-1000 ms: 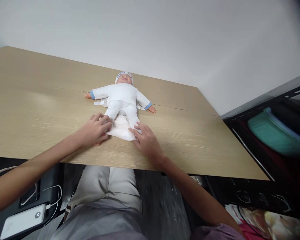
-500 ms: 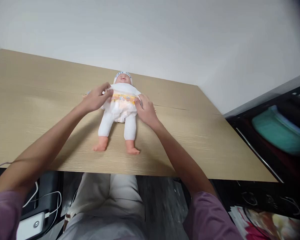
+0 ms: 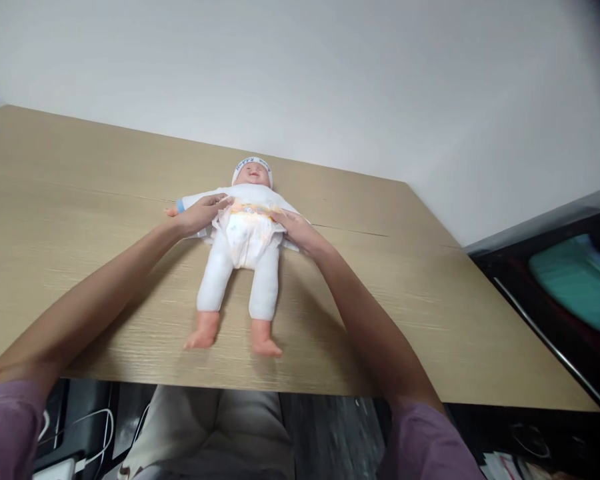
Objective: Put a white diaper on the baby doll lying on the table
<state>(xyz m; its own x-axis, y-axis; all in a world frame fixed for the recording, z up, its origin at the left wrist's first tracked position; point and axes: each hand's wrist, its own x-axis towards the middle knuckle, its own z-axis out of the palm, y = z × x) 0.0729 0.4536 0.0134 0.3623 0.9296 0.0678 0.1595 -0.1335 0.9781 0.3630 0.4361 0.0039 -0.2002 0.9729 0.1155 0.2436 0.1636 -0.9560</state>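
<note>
Here the doll (image 3: 245,247) lies face-up mid-desk (image 3: 430,300), diaper (image 3: 246,230) over its belly. Left hand (image 3: 197,215) and right hand (image 3: 296,230) press the diaper's waist sides, fingers flat. Best: keep tension even both sides, front panel centred, doll's hips undisturbed

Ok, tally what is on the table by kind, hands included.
Doll: 1
Diaper: 1
Hands: 2, left hand and right hand, one at each side of the diaper's waist
Total: 4, all on the table
</note>
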